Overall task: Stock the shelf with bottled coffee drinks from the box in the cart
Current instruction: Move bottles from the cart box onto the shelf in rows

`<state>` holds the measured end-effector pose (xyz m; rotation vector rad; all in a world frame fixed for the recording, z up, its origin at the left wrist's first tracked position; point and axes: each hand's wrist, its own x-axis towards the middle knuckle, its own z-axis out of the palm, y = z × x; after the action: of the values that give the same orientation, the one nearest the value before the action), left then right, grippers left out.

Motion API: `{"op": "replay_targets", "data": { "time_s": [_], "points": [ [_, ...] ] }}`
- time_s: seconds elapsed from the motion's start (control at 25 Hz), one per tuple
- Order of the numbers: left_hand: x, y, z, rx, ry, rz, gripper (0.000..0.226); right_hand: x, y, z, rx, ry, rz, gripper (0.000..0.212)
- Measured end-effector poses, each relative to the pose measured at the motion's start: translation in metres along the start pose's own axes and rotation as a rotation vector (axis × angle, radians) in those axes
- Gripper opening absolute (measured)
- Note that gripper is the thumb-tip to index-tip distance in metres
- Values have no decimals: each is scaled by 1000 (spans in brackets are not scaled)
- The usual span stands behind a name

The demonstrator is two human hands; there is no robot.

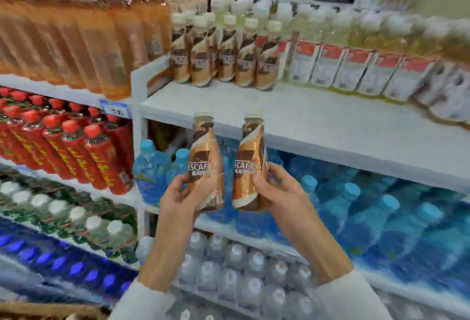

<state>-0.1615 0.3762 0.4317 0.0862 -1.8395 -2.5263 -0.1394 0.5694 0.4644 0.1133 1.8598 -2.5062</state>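
- Just below the shelf (305, 116) edge, left hand (178, 192) is gripping the left bottle (206, 157), right hand (277, 187) the right bottle (250, 159), both upright.
- Coffee row (223, 57) is standing higher and further back, both hands looking equally near.

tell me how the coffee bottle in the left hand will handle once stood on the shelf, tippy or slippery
Probably tippy: the coffee bottle in the left hand is tall and narrow, so a nudge on the white shelf could topple it. Likely a bit slippery, since its wrap looks glossy. It seems stiff: the grip leaves no visible dent.
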Motion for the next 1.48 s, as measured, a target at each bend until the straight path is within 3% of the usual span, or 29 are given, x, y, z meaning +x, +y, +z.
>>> {"op": "replay_targets", "data": {
  "time_s": [0.12,0.24,0.4,0.64,0.96,1.12,1.28,1.36,1.48],
  "points": [
    [22,14,52,16,-178,20,43,0,-36,-29,-52,56,-84,50],
    [49,32,97,40,-327,53,56,9,-70,-48,-97,145,-196,47],
    [84,52,137,226,-467,140,69,32,-101,-61,-222,288,-304,44],
    [129,53,158,430,-595,211,46,64,-106,-79,-452,359,-345,47],
    [132,34,153,517,-532,334,43,71,-88,-94,-542,245,-328,56],
    [127,32,148,472,-500,338,67,66,-83,-80,-674,500,-373,90],
    [124,34,149,514,-423,369,61,71,-80,-75,-764,629,-376,65],
    [122,33,148,503,-417,368,62,72,-82,-80,-761,559,-340,55],
    [119,34,149,478,-401,373,62,71,-90,-89,-758,404,-288,55]
  ]
}}
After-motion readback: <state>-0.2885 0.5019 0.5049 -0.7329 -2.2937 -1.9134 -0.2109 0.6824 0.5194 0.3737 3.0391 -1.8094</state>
